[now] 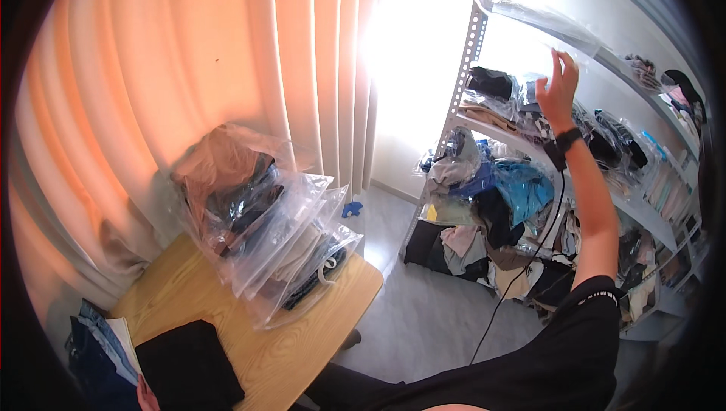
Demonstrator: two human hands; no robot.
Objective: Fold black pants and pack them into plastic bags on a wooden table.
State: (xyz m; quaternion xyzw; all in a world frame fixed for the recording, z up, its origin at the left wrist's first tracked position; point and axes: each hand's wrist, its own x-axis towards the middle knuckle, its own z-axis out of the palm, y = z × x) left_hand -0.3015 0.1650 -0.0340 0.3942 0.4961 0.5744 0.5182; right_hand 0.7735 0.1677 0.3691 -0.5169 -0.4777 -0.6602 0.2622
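My right hand (558,92), with a black band (567,139) at its wrist, is raised in front of the metal shelf rack. Its fingers are stretched upward, with the thumb apart from them. The fingertips are close to the edge of clear plastic bags (533,18) lying on the upper shelf; whether they touch, I cannot tell. Nothing shows in the hand. My left hand is not visible. On the wooden table (178,290) lies a folded black garment (189,366), beside a pile of folded jeans (98,350).
Clear bags of folded clothes (265,222) are heaped at the table's far end, against an orange-lit curtain (189,40). The rack (463,63) holds many bagged garments, with a loose heap of clothes (491,214) low down. A black cable (522,271) hangs from my wrist.
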